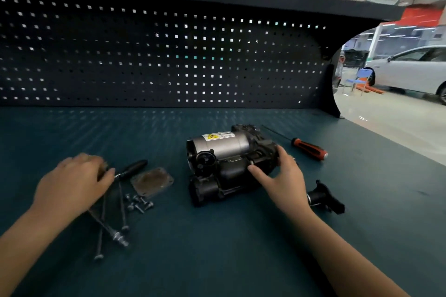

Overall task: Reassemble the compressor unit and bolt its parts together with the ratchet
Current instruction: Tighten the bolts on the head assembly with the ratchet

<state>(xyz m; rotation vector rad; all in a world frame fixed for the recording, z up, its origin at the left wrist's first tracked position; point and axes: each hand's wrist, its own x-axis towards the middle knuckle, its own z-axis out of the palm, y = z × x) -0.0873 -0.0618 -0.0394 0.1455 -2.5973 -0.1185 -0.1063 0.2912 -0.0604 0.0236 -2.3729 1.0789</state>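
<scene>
While the right hand (282,176) is gripping the right end of the compressor unit (224,151), thumb pressing its front and fingers curling over its top, the left hand (72,183) is blurring over the ratchet (132,168), whose black handle is sticking out past its fingertips. Whether that hand is holding anything, I cannot tell. Loose bolts (138,202) are lying just to its right.

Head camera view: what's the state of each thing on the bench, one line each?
Compressor unit, gripped by right hand.
Cover plate, off the unit, lying flat.
Small bolts, loose beside the plate.
Long bolts, loose, partly under left hand.
Ratchet, lying flat by left hand.
Screwdriver, lying untouched.
Black fitting, detached, lying loose.
</scene>
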